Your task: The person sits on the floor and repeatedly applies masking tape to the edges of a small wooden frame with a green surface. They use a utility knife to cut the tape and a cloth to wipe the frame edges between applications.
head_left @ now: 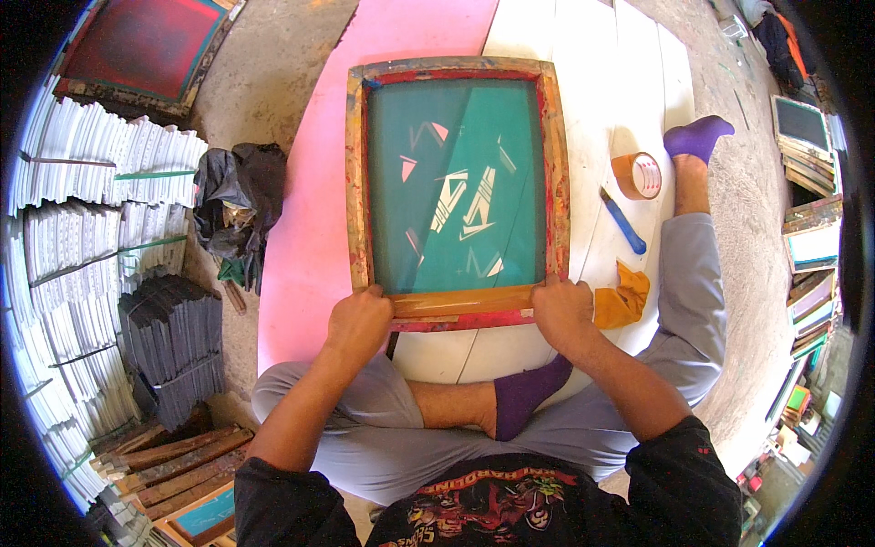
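A wooden screen-printing frame (358, 182) with a green mesh (428, 109) lies in front of me. White and pinkish angular shapes show in the mesh. A strip of brown adhesive tape (465, 301) stretches across the frame's near end. My left hand (360, 319) is closed at the strip's left end, over the near left corner. At its right end, by the near right corner, my right hand (562, 310) is closed too. Both sets of fingertips are partly hidden. Right of the frame lie a brown tape roll (636, 176), a blue-handled knife (622, 221) and a crumpled mustard-yellow piece (623, 296).
Pink board (305, 264) and white board (592, 73) lie beneath the frame. To the left stand bundled white stacks (68, 237), a dark bundled stack (173, 333) and a black plastic bag (237, 201). More frames (807, 150) lean at the far right. My legs flank the board.
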Demonstrator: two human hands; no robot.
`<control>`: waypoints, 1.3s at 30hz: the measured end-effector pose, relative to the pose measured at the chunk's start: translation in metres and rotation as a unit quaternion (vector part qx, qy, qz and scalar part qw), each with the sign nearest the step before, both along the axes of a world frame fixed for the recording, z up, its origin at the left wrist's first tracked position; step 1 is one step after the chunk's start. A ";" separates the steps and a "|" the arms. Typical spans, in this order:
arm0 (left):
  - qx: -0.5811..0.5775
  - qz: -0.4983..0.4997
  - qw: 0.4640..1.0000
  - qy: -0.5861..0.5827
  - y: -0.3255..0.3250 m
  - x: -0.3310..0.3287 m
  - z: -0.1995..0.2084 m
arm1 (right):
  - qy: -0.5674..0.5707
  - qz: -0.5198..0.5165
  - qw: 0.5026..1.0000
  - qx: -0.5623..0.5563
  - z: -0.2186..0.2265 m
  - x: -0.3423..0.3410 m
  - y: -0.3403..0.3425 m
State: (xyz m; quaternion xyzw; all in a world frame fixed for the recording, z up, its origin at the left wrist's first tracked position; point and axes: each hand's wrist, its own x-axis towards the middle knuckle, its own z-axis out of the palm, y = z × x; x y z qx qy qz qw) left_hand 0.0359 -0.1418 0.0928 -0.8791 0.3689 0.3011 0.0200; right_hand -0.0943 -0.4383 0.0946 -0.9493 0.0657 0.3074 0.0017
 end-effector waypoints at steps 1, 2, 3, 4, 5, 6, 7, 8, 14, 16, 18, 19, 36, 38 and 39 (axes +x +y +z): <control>0.001 -0.001 1.000 -0.004 0.001 -0.001 -0.003 | 0.001 0.000 1.000 0.001 0.001 0.000 0.000; 0.001 -0.001 1.000 -0.008 0.001 -0.001 -0.005 | 0.004 0.001 1.000 -0.002 0.001 0.001 0.000; 0.003 0.000 1.000 -0.005 0.001 -0.001 -0.006 | 0.007 0.002 1.000 -0.004 0.000 0.001 0.000; 0.006 0.000 1.000 -0.003 0.002 -0.001 -0.006 | 0.010 0.004 1.000 -0.006 -0.001 0.001 0.000; 0.008 0.001 1.000 0.000 0.002 -0.001 -0.006 | 0.009 0.004 1.000 -0.008 -0.001 0.001 0.000; 0.008 0.000 1.000 -0.002 0.001 -0.001 -0.005 | 0.008 0.005 1.000 -0.009 -0.001 0.001 0.000; 0.008 -0.001 1.000 -0.004 0.000 -0.001 -0.003 | 0.007 0.005 1.000 -0.010 -0.001 0.002 0.000; 0.008 -0.002 1.000 -0.006 0.000 -0.001 -0.001 | 0.008 0.004 1.000 -0.008 -0.001 0.002 0.000; 0.010 0.008 1.000 -0.005 -0.002 0.000 0.000 | 0.015 0.004 1.000 -0.001 0.004 0.007 0.001; 0.010 0.007 1.000 -0.004 -0.002 0.000 -0.001 | 0.017 0.003 1.000 0.003 0.004 0.007 0.000; 0.009 0.007 1.000 -0.003 -0.003 0.001 0.000 | 0.016 0.006 1.000 0.003 0.004 0.008 0.000; 0.009 0.008 1.000 -0.003 -0.003 0.001 0.002 | 0.016 0.007 1.000 0.003 0.004 0.008 0.000; 0.035 0.004 0.999 0.007 -0.010 0.006 0.002 | 0.020 0.014 1.000 0.000 0.008 0.010 0.000; 0.049 0.005 0.999 0.004 -0.012 0.006 0.006 | 0.025 0.017 1.000 0.001 0.008 0.012 0.000; 0.049 0.003 0.999 0.002 -0.012 0.006 0.006 | 0.027 0.014 1.000 -0.005 0.006 0.012 0.000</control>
